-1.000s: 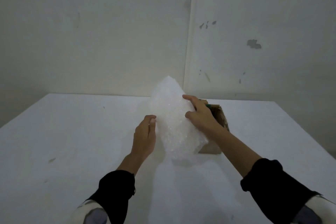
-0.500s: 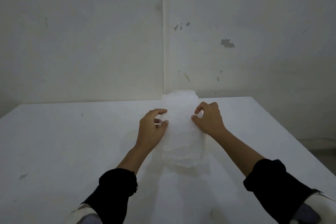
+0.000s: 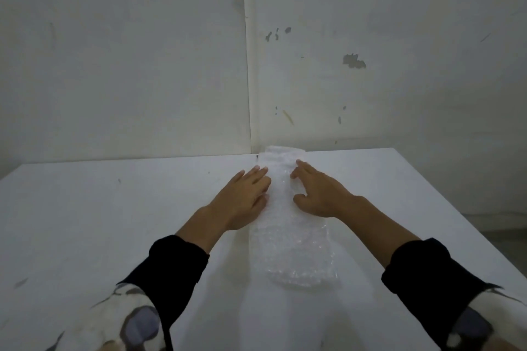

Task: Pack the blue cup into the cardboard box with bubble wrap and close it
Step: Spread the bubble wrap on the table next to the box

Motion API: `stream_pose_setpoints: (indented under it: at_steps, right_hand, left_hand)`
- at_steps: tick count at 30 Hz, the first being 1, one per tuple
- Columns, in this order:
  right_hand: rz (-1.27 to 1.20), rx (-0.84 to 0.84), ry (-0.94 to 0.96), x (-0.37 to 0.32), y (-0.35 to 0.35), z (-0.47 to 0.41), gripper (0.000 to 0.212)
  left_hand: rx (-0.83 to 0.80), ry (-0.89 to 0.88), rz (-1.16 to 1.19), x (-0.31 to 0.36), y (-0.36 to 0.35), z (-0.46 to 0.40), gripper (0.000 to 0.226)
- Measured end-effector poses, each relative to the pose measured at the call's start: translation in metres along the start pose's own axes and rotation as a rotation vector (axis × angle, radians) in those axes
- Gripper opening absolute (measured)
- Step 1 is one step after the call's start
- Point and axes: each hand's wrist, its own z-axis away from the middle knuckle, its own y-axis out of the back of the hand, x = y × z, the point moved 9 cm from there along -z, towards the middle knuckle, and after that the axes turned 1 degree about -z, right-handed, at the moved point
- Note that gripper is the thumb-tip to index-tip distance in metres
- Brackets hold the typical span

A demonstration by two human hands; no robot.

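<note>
Bubble wrap (image 3: 288,225) lies as a long strip on white table (image 3: 85,222); left hand (image 3: 242,199) and right hand (image 3: 319,194) press flat on its edges, fingers extended, grasping nothing.

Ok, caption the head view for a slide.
Both hands, left and right, press a bubble wrap strip flat on the white table.

Clear bubble wrap (image 3: 291,239) strip lies flat, lengthwise on white table (image 3: 85,222).
</note>
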Motion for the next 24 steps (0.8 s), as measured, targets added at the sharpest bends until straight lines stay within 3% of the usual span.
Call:
stream_pose_setpoints:
  at_steps: [7,10,13,16,20,24]
  right_hand:
    - [0.05,0.111,0.02,0.0,0.011,-0.019,0.059]
    - [0.109,0.126,0.048,-0.003,0.005,-0.022,0.052]
    - [0.003,0.176,0.08,0.001,0.004,-0.018,0.04]
    - [-0.087,0.104,0.1,0.0,-0.004,-0.019,0.037]
    - [0.0,0.027,0.077,-0.001,-0.007,-0.021,0.039]
    - [0.048,-0.001,0.061,0.003,-0.009,-0.021,0.037]
  left_hand:
    - [0.066,0.081,0.199,-0.013,0.017,-0.018,0.038]
    - [0.05,0.105,0.015,-0.013,0.006,-0.031,0.046]
    - [0.064,0.078,-0.103,-0.014,-0.001,-0.033,0.05]
    - [0.106,-0.02,-0.063,-0.013,-0.001,-0.033,0.051]
    - [-0.038,0.004,-0.016,-0.016,-0.011,-0.034,0.038]
    - [-0.07,0.029,-0.068,-0.015,-0.007,-0.034,0.055]
